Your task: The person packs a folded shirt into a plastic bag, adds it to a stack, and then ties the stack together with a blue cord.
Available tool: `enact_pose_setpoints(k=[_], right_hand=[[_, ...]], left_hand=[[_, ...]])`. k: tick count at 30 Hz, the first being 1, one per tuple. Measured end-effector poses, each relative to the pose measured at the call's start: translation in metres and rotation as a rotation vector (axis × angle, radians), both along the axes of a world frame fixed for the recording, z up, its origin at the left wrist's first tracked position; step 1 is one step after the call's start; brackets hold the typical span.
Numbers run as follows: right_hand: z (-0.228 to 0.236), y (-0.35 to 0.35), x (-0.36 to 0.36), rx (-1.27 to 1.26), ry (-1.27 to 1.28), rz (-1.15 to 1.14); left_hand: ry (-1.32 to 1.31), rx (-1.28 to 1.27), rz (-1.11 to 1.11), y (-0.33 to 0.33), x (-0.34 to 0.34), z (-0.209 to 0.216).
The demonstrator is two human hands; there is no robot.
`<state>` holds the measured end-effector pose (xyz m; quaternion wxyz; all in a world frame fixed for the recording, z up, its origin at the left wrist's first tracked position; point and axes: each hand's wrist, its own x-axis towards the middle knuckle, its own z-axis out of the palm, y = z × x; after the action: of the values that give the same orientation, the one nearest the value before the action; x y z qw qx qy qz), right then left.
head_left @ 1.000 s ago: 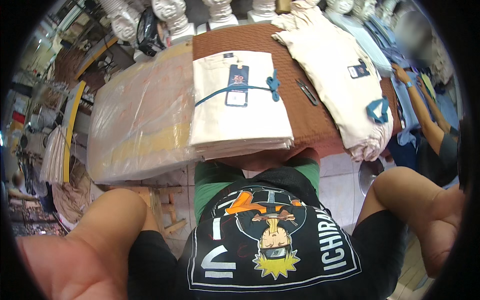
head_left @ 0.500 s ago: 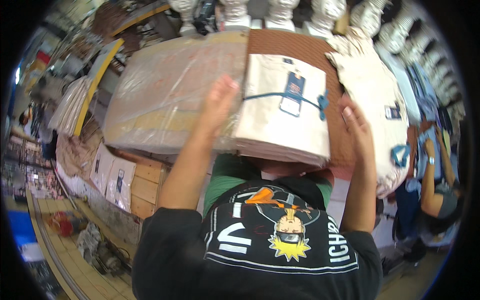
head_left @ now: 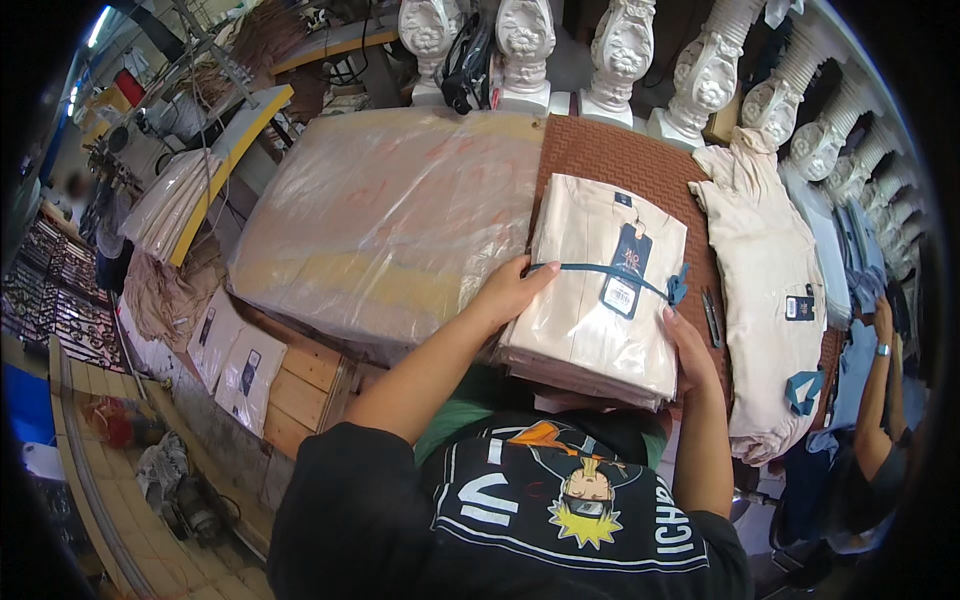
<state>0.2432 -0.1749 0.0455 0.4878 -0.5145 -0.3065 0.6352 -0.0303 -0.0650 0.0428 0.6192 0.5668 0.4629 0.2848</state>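
In front of me a stack of folded beige garments (head_left: 590, 335) lies on a brown textured cover (head_left: 600, 150). Across the top one runs a blue cloth belt (head_left: 605, 268), knotted at the right, and a dark blue hang tag (head_left: 627, 265) rests over it. My left hand (head_left: 512, 292) grips the stack's left edge, thumb on top near the belt. At the right edge, my right hand (head_left: 692, 352) holds the side with its thumb up by the knot; its other fingers are partly hidden. Thread snips (head_left: 711, 318) lie just right of the stack.
A large plastic-wrapped slab (head_left: 390, 215) fills the left. Another beige garment (head_left: 768, 270) is spread at the right. White carved balusters (head_left: 620, 60) line the back. Bagged garments (head_left: 245, 375) sit lower left. A co-worker's arm (head_left: 878, 390) handles blue clothes at far right.
Both hands, raised apart from the stack before, have come down onto its left and right edges. The view has shifted, and the snips beside the right hand now show.
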Motion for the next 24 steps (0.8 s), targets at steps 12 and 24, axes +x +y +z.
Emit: enact_pose_setpoints(k=[12,24], right_hand=[[0.011,-0.009,-0.013,0.105,-0.045,0.002],[0.035,-0.009,-0.054,0.107,-0.068,0.088]], left_hand=[[-0.350,-0.252,-0.076,0.007,0.012,-0.012],[-0.377,-0.255,0.027,-0.014,-0.033,0.001]])
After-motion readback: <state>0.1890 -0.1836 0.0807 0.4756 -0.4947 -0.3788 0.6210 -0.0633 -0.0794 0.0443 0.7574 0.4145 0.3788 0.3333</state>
